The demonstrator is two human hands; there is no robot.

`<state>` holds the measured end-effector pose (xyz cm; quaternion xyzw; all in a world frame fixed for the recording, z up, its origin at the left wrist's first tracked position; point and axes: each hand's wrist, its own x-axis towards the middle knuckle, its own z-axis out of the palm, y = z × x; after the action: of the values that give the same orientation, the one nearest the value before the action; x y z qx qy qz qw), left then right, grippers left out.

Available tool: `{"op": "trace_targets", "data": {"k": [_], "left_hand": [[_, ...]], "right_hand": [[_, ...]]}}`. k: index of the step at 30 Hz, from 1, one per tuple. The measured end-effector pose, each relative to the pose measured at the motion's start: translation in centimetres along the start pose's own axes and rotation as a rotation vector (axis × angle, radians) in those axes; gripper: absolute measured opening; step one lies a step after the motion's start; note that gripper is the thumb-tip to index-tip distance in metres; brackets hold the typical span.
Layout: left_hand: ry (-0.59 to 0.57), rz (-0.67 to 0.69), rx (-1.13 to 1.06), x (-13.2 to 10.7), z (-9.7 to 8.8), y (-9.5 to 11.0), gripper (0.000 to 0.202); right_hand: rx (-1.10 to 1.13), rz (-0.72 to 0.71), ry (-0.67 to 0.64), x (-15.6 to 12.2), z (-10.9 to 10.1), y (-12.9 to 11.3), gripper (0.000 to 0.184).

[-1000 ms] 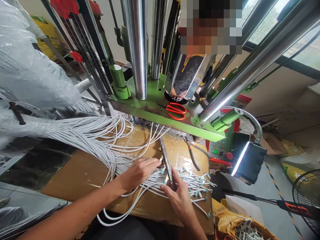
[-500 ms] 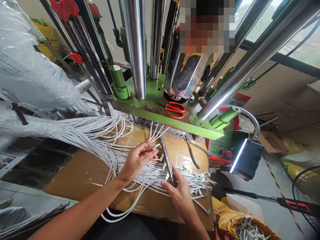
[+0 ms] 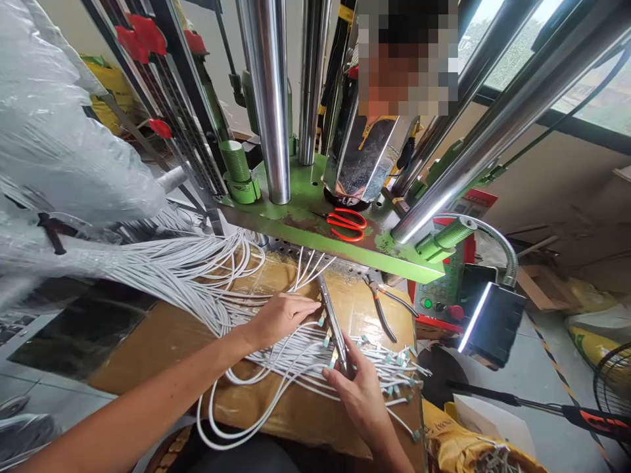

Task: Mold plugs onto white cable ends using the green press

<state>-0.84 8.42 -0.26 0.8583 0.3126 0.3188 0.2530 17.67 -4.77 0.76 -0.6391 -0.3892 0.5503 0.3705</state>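
My right hand (image 3: 362,387) is wrapped round the lower end of a long, narrow metal bar (image 3: 334,320) and holds it at a slant over the table. Several white cables with teal-green plug ends (image 3: 326,341) sit along the bar's left edge. My left hand (image 3: 284,318) is closed in a pinch at the upper part of the bar, on the end of a white cable; the fingers hide its tip. Beneath both hands lies a spread of white cables (image 3: 290,358), their teal-tipped ends pointing right. Two loose cable loops (image 3: 231,441) hang toward my lap.
A green press plate (image 3: 296,230) with steel columns stands at the back, red-handled scissors (image 3: 348,225) on it. Pliers (image 3: 382,309) lie right of the bar on the brown-covered table (image 3: 142,355). A lamp (image 3: 493,325) and yellow sack (image 3: 448,440) are at right. Another person stands behind the press.
My left hand has moved slightly right, bringing the cable end from beside the bar up against its upper part. My right hand keeps its hold on the bar. The view has shifted slightly.
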Motion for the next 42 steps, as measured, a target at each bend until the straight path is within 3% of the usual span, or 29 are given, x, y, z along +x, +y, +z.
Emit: {"op": "trace_targets", "data": {"k": [6, 11, 14, 17, 19, 22, 25, 29, 32, 35, 37, 40, 42], "left_hand": [[-0.014, 0.012, 0.031, -0.3, 0.8, -1.2, 0.025], [-0.053, -0.119, 0.009, 0.2, 0.6, -1.0, 0.025], [-0.171, -0.113, 0.100, 1.6, -0.8, 0.0, 0.028], [-0.352, -0.028, 0.157, 3.1, -2.1, 0.7, 0.059], [-0.416, 0.019, 0.170, 3.8, -2.2, 0.8, 0.068], [-0.384, 0.076, 0.181, 4.4, -1.3, 0.5, 0.054], [-0.318, 0.122, 0.194, 4.3, -0.5, 0.6, 0.053], [-0.289, 0.145, 0.217, 4.3, -0.2, 1.0, 0.045], [-0.272, 0.136, 0.210, 5.3, -0.2, 0.7, 0.038], [0.031, -0.047, 0.310, 6.8, 0.3, -0.5, 0.044], [0.221, -0.185, 0.391, 7.4, 0.8, -1.8, 0.052], [0.271, -0.240, 0.431, 7.4, 1.5, -3.7, 0.057], [0.270, -0.235, 0.425, 6.9, 1.9, -4.6, 0.064]], "right_hand": [[-0.057, -0.013, -0.010, 0.1, -0.1, 0.4, 0.070], [-0.143, -0.070, -0.013, 0.1, -0.2, 0.0, 0.065], [-0.123, -0.069, -0.021, 0.1, -0.4, 0.0, 0.064], [-0.116, -0.075, -0.024, 0.3, -0.7, -0.1, 0.065], [-0.158, -0.094, -0.015, 0.4, -1.0, -0.1, 0.065], [-0.333, -0.109, 0.019, 0.3, -1.3, -0.3, 0.067], [-0.668, -0.125, 0.105, -0.1, -1.9, -0.8, 0.067], [-1.182, -0.219, 0.135, 0.6, -3.6, -3.2, 0.043], [-1.236, -0.373, 0.180, 4.4, -4.7, -6.2, 0.033], [-1.122, -0.548, 0.415, 11.0, -4.5, -9.3, 0.041], [-1.080, -0.590, 0.510, 15.9, -3.6, -11.1, 0.041], [-1.061, -0.633, 0.483, 21.6, -1.5, -13.2, 0.032], [-1.043, -0.667, 0.446, 23.5, -0.2, -13.9, 0.029]]}}
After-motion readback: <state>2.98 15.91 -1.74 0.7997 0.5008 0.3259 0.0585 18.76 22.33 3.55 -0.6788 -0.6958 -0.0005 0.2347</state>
